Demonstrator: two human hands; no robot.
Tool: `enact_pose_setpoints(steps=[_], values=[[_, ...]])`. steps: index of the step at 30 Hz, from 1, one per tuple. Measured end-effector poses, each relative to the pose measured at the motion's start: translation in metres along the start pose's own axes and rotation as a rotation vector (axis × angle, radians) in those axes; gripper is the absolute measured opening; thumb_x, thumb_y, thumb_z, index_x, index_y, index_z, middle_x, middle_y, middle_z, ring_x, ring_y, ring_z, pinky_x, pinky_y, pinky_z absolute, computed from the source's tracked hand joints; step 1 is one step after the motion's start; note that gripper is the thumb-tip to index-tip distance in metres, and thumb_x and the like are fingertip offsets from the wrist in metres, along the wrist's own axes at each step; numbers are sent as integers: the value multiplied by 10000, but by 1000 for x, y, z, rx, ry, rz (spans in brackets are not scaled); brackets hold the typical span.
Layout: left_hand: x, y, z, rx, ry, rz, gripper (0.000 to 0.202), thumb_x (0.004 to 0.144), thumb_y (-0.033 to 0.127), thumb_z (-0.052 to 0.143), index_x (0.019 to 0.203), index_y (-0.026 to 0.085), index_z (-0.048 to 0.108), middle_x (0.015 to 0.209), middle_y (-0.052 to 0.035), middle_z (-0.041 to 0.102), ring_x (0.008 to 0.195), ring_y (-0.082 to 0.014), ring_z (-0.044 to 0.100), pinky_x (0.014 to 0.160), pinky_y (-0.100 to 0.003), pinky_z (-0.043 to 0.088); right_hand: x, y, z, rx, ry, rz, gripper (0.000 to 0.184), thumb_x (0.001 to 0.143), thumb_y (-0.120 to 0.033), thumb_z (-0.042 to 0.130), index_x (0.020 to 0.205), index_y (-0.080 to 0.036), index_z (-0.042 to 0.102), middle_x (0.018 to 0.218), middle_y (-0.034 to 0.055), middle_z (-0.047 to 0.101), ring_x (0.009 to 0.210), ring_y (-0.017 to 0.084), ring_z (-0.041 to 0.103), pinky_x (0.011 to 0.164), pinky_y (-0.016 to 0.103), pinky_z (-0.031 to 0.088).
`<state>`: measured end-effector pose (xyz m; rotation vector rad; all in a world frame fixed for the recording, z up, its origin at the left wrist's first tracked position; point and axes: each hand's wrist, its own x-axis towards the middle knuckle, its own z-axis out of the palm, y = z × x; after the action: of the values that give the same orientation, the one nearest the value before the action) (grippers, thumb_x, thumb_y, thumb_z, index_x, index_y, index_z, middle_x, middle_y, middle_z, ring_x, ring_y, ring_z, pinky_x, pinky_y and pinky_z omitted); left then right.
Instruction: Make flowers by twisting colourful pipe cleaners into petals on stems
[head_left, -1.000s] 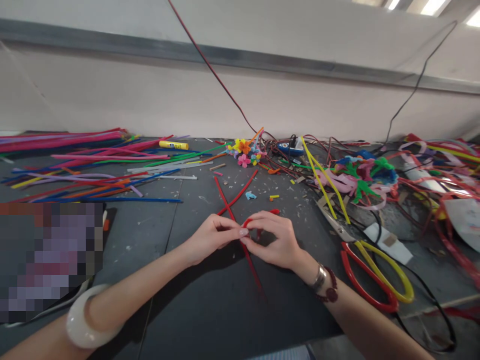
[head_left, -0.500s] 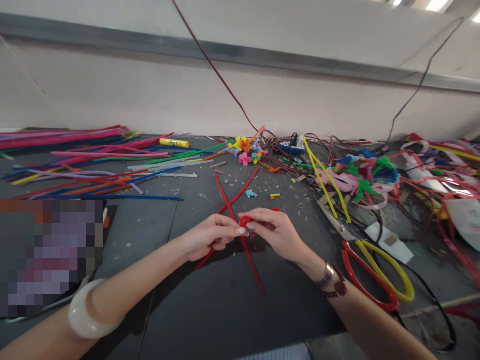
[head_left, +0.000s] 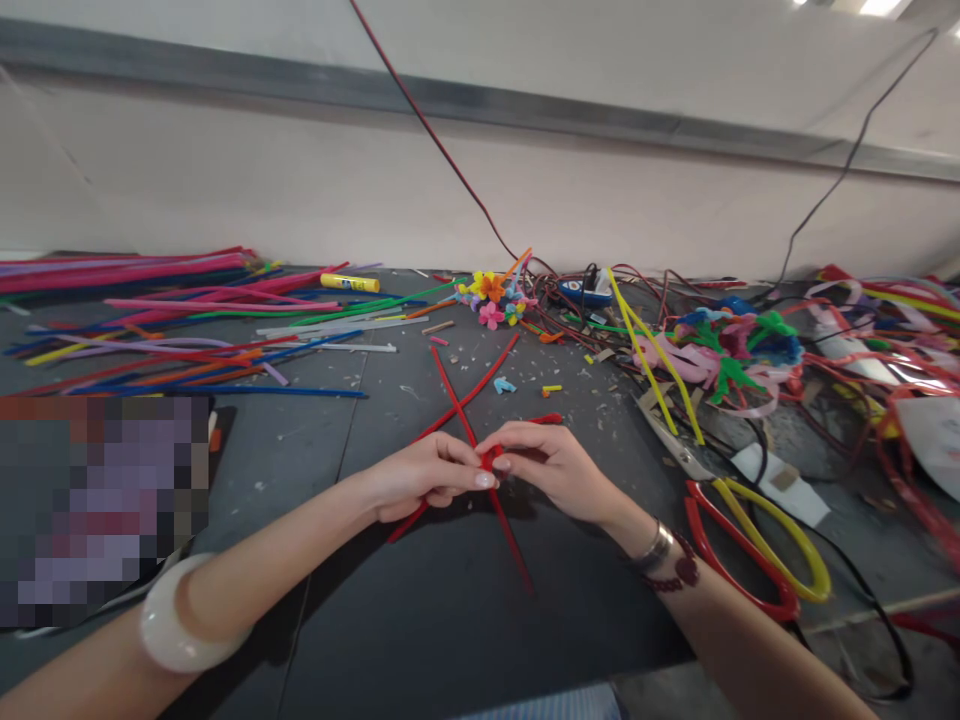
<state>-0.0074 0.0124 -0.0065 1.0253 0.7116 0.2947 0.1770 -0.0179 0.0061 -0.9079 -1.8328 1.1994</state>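
Observation:
Between my two hands is a small bent piece of red pipe cleaner (head_left: pixel 491 458), mostly covered by the fingers. My left hand (head_left: pixel 435 470) pinches it from the left with thumb and forefinger. From the other side, my right hand (head_left: pixel 544 463) is closed on the same piece, fingertips touching those of the left. Two long red pipe cleaners (head_left: pixel 448 383) lie crossed on the dark table (head_left: pixel 405 620) beneath the hands. Another bit of red pipe cleaner (head_left: pixel 546 419) shows just behind the right hand.
Loose coloured pipe cleaners (head_left: pixel 217 305) spread over the back left, near a yellow glue stick (head_left: pixel 349 284). Small pipe-cleaner flowers (head_left: pixel 491 292) lie at the back centre. Large scissors (head_left: pixel 739 545) with red and yellow handles lie right. A pixelated screen (head_left: pixel 105 510) is at left.
The red loop that stood up between my fingertips is now lower and more covered. My right fingers have shifted slightly left and down over it.

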Motion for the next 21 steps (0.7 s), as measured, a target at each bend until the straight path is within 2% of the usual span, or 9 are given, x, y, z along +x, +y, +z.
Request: enact_pose_setpoints(steps=[4,8,10,14,17,21], values=[[3,-3,1,121,123,102,159,586,267,738,587,134,652,472,56,403,409,-27,218,372,-187,124,0,2,1,55,19,33,107,785,-193,575,862,-177,647,818,3,624,762,100,571,711,210,448],[3,-2,4,337,202,306,158,631,273,707,573,134,663,552,16,524,500,-63,413,466,-191,319,0,7,3,100,87,131,92,754,-249,609,775,-160,622,721,-10,618,668,93,560,629,202,447],[3,-1,5,489,262,388,163,666,290,680,603,140,678,582,2,562,543,-88,470,517,-205,365,1,9,4,70,127,174,129,751,-284,606,750,-155,602,672,-18,592,614,87,531,570,195,429],[2,-3,9,817,376,565,152,749,252,600,679,159,697,606,-6,595,557,-102,514,530,-205,384,1,15,8,-52,200,202,177,767,-315,571,698,-153,571,627,-20,555,564,83,489,523,197,392],[1,-8,10,969,417,692,176,782,197,557,677,151,691,609,-10,603,563,-98,528,551,-204,391,2,18,12,-92,232,232,191,765,-315,564,664,-153,552,596,-22,533,537,82,474,496,198,374],[1,-11,10,1053,439,724,207,805,219,534,682,145,683,599,-12,596,560,-103,529,549,-212,394,3,19,14,-6,239,305,191,752,-326,571,677,-151,563,563,-24,532,497,80,476,475,199,383]])
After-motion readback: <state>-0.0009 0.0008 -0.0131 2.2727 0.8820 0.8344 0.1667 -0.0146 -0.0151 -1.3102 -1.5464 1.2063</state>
